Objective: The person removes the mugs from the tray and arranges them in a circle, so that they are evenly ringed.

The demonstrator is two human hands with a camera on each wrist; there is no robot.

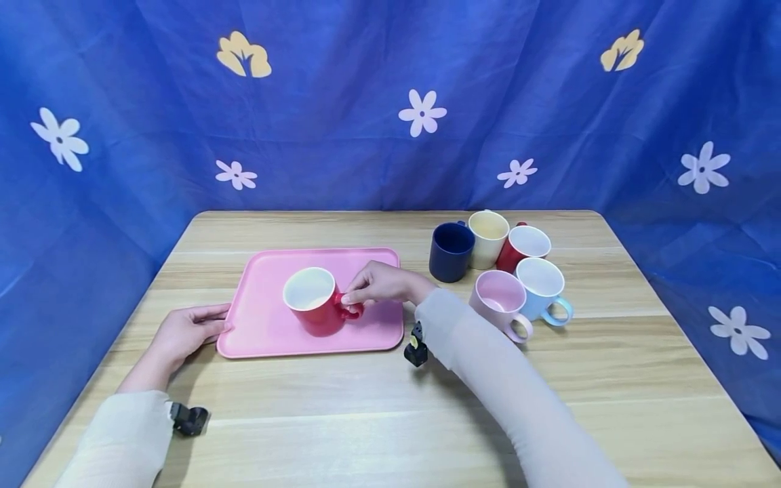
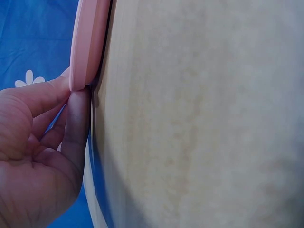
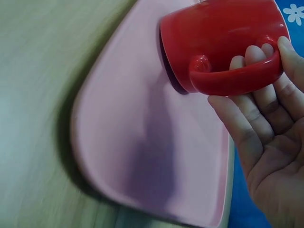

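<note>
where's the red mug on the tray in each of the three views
Head: the red mug stands mid-tray, centre-left of the picture, the right hand at its handle.
Left wrist: not in it; only the left hand at the tray edge.
Right wrist: top right, fingers through its handle.
Shared landmark: the pink tray.

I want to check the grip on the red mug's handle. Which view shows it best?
The right wrist view: the right hand fingers curl round the red mug handle, close up. The head view shows it small; the left wrist view misses it.
</note>
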